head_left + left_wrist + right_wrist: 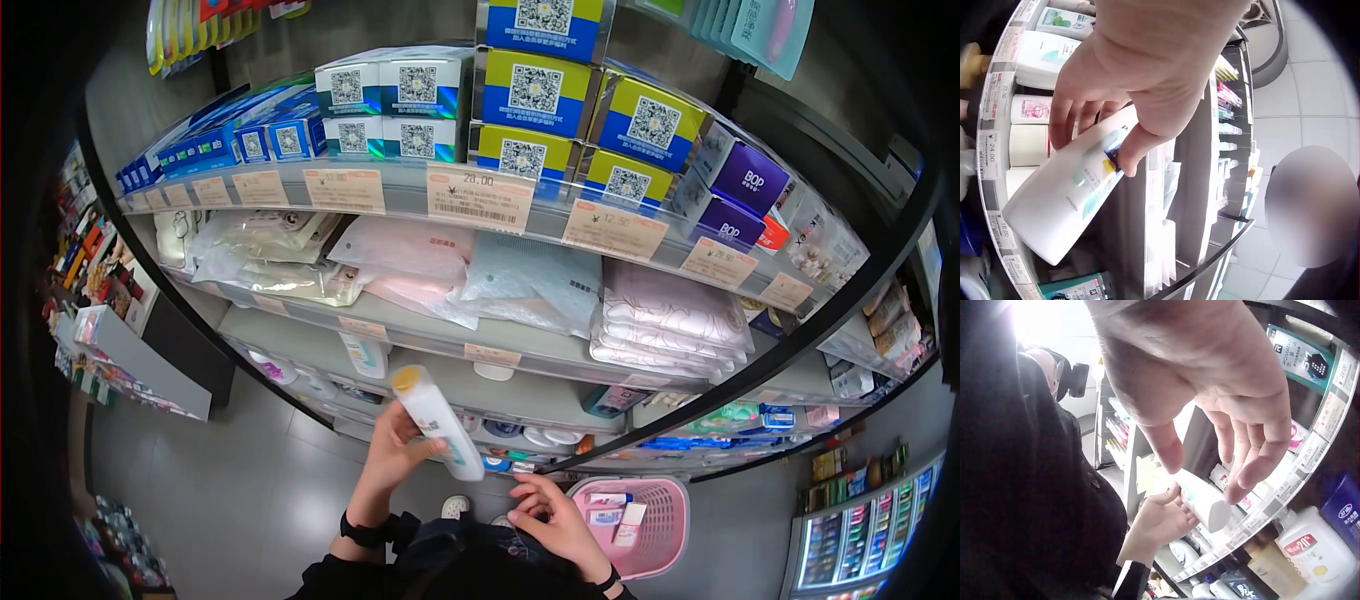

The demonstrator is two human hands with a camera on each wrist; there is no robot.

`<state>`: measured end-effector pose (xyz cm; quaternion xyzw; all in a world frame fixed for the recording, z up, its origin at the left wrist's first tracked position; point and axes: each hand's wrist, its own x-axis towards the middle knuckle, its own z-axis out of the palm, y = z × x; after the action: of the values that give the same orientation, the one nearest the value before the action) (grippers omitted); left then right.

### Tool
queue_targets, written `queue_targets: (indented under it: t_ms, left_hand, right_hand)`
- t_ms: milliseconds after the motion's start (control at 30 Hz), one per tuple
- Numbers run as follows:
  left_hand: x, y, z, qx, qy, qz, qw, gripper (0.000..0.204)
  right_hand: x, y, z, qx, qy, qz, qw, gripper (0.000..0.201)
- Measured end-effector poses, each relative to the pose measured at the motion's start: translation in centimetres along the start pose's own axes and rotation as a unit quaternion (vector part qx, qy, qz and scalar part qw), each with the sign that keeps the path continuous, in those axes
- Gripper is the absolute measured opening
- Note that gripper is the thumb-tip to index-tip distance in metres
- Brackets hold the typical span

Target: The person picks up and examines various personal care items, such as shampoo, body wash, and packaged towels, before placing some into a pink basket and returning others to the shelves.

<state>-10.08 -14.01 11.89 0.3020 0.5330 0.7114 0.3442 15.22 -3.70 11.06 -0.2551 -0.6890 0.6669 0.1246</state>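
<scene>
My left hand (392, 452) grips a white bottle (452, 445) with a yellow cap, held tilted in front of the shelves. In the left wrist view the thumb lies across the front of the bottle (1063, 200), near a small dark and yellow mark on its label, while the other fingers go behind it. My right hand (555, 515) holds nothing; its fingers are loosely bent, a little to the right of the bottle's base. From the right wrist, the bottle (1213, 511) appears beyond the thumb and fingertips of my right hand (1210, 381).
A pink basket (682, 520) with several small packages stands on the floor at right. Curved shelves carry boxes (535, 90), wrapped textile packs (535, 280) and, lower, more bottles (362, 352). A dark curved shelf frame (690, 395) crosses the front. Drink coolers (860, 530) stand at far right.
</scene>
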Motion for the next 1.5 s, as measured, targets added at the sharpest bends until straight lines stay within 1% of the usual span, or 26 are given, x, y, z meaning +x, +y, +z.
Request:
queue_targets:
  t_ms: [33, 67, 100, 167, 200, 233, 300, 433, 500, 533, 600, 667, 700, 733, 767, 833, 967, 1033, 1067, 1167, 1233, 1300, 1367, 1433, 1467, 1500]
  left_hand:
    - [-0.3, 0.1, 0.8, -0.007, -0.034, -0.005, 0.999, 0.057]
    - [-0.7, 0.0, 1.6, -0.014, -0.068, -0.011, 0.998, 0.058]
    - [-0.9, -0.4, 2.2, -0.014, -0.066, -0.012, 0.998, 0.058]
    - [-1.5, -1.5, 3.6, -0.002, -0.140, -0.033, 0.990, 0.060]
    - [-1.8, -2.0, 4.3, -0.005, -0.154, -0.031, 0.988, 0.060]
    - [-1.9, -2.0, 4.8, -0.005, -0.151, -0.032, 0.988, 0.060]
    - [-2.3, -1.5, 5.5, 0.024, -0.195, -0.067, 0.978, 0.065]
    - [-3.2, -1.5, 5.8, 0.044, -0.187, -0.045, 0.980, 0.062]
    - [-4.0, -1.6, 5.5, 0.042, -0.171, -0.043, 0.983, 0.063]
    - [-4.4, -1.7, 5.4, 0.040, -0.160, -0.043, 0.985, 0.065]
    - [-5.3, -1.2, 5.5, 0.037, -0.146, -0.048, 0.987, 0.065]
    - [-6.3, -1.3, 5.1, 0.033, -0.136, -0.058, 0.988, 0.065]
    - [-6.4, -1.5, 4.8, 0.056, -0.150, -0.055, 0.986, 0.065]
    - [-6.4, -1.7, 4.3, 0.078, -0.166, -0.048, 0.982, 0.064]
    - [-6.3, -1.9, 4.0, 0.077, -0.168, -0.046, 0.982, 0.064]
    - [-6.4, -2.5, 3.1, 0.061, -0.175, -0.022, 0.982, 0.063]
    - [-5.5, -1.4, 0.3, 0.057, -0.173, -0.004, 0.983, 0.066]
    - [-4.8, -0.8, -2.0, 0.039, -0.184, -0.004, 0.982, 0.067]
    - [-4.6, -0.1, -3.4, 0.038, -0.183, -0.002, 0.982, 0.067]
    - [-3.6, 2.6, -8.1, 0.073, -0.169, 0.001, 0.983, 0.066]
    - [-3.2, 4.2, -11.6, 0.181, -0.190, 0.037, 0.964, 0.063]
    - [-2.8, 4.9, -14.5, 0.175, -0.176, 0.030, 0.968, 0.061]
    - [-2.4, 5.6, -17.2, 0.167, -0.166, 0.023, 0.972, 0.059]
    - [-1.7, 6.3, -19.6, 0.181, -0.145, 0.061, 0.971, 0.052]
    - [-1.3, 7.0, -20.5, 0.176, -0.135, 0.076, 0.972, 0.047]
    - [-1.0, 7.5, -21.2, 0.175, -0.139, 0.076, 0.972, 0.047]
  right_hand:
    - [0.1, 0.1, 0.2, 0.000, -0.001, 0.001, 1.000, 0.055]
    - [0.2, 0.2, 0.4, -0.002, 0.008, -0.020, 1.000, 0.056]
    - [0.2, 0.4, 0.5, -0.004, 0.017, -0.041, 0.999, 0.057]
    - [0.3, 0.7, 0.4, -0.019, 0.003, -0.041, 0.999, 0.058]
    - [0.3, 0.7, 0.3, -0.034, -0.011, -0.044, 0.998, 0.059]
    - [0.2, 0.5, 0.2, -0.034, -0.013, -0.043, 0.998, 0.059]
    - [-0.3, -0.1, 0.2, -0.057, -0.007, -0.006, 0.998, 0.060]
    - [-1.0, 0.5, 0.2, -0.056, -0.012, -0.018, 0.998, 0.056]
    - [-1.3, 0.7, 0.2, -0.018, -0.022, 0.024, 0.999, 0.053]
    - [-1.3, 0.8, 0.2, -0.018, -0.027, 0.024, 0.999, 0.053]
    - [-1.3, 1.0, 0.5, -0.059, -0.056, 0.004, 0.997, 0.052]
    - [-1.3, -0.4, 1.1, -0.074, -0.065, 0.006, 0.995, 0.052]
    - [-1.1, -1.4, 1.3, -0.095, -0.069, 0.000, 0.993, 0.053]
    - [-1.1, -2.0, 1.7, -0.080, -0.071, 0.027, 0.994, 0.053]
    - [-1.0, -1.9, 2.0, -0.082, -0.069, 0.027, 0.994, 0.053]
    - [-0.7, -1.4, 2.9, -0.087, -0.047, -0.001, 0.995, 0.051]
    - [0.9, -2.2, 5.5, -0.098, -0.036, 0.027, 0.994, 0.050]
    - [2.4, -2.0, 7.4, -0.114, -0.027, -0.021, 0.993, 0.048]
    - [3.4, -2.2, 8.6, -0.116, -0.027, -0.022, 0.993, 0.048]
    - [6.5, -3.0, 12.6, -0.116, -0.028, -0.043, 0.992, 0.046]
    - [8.4, -3.5, 15.3, -0.122, -0.043, -0.035, 0.991, 0.045]
    - [10.2, -3.6, 17.6, -0.132, -0.053, -0.032, 0.989, 0.045]
    - [11.9, -4.0, 19.7, -0.145, -0.044, -0.084, 0.985, 0.046]
    - [12.7, -4.8, 21.5, -0.137, -0.029, -0.082, 0.987, 0.047]
    - [13.1, -4.6, 22.0, -0.133, 0.002, -0.103, 0.986, 0.046]
    - [13.5, -4.4, 22.4, -0.129, 0.034, -0.125, 0.983, 0.046]
